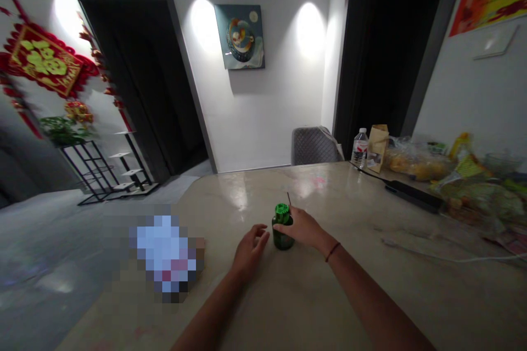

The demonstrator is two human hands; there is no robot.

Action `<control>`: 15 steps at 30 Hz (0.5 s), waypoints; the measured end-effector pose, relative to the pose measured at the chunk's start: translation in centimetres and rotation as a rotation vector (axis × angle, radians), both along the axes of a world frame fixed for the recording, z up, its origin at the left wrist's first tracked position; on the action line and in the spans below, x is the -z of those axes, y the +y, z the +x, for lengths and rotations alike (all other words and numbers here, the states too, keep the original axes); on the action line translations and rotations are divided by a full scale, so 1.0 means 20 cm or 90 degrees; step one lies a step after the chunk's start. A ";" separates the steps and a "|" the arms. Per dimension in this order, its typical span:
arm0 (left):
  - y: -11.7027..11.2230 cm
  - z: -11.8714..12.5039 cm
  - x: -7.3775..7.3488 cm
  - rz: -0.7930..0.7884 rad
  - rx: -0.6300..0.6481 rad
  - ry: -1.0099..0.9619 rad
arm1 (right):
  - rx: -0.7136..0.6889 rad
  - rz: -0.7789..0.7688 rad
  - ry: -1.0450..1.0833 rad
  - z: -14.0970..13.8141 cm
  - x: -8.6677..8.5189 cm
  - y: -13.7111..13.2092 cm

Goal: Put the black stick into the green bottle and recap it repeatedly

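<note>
The bottle (282, 233), small, of dark green glass with a bright green ribbed cap, stands upright on the table (313, 296), near the middle of its width and well in from the near edge. The right hand (302, 227) grasps the bottle from its right side: the fingers wrap the body just under the cap, and the wrist carries a thin dark band. A thin dark stick rises just above this hand; what it belongs to cannot be told. The left hand (249, 249) lies just left of the bottle, fingers loosely spread and released, their tips close to the glass; whether they touch it cannot be told.

A blurred patch covers something on the table well to the left of the hands. Along the right wall the table bears a water bottle (359, 149), a paper bag (377, 147), clear bags of food (415, 164), a dark bar-shaped object (414, 194) and a white cable (432, 255). A grey chair (315, 146) stands at the far edge. A painting (240, 37) hangs on the far wall.
</note>
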State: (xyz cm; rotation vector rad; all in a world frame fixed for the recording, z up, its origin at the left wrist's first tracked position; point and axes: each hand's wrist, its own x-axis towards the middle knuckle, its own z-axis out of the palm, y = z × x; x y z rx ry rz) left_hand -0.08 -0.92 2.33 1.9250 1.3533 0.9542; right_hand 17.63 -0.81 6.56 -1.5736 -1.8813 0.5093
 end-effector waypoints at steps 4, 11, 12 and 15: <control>0.00 0.02 0.02 -0.046 0.054 -0.029 | -0.011 0.015 -0.081 0.03 -0.06 -0.04; -0.05 0.14 0.00 -0.090 0.057 -0.147 | -0.031 0.007 -0.198 0.03 -0.18 -0.11; -0.06 0.16 0.00 -0.077 0.036 -0.152 | -0.034 0.000 -0.208 0.03 -0.19 -0.12; -0.12 0.22 0.01 -0.059 -0.031 -0.156 | -0.018 -0.024 -0.241 0.02 -0.23 -0.14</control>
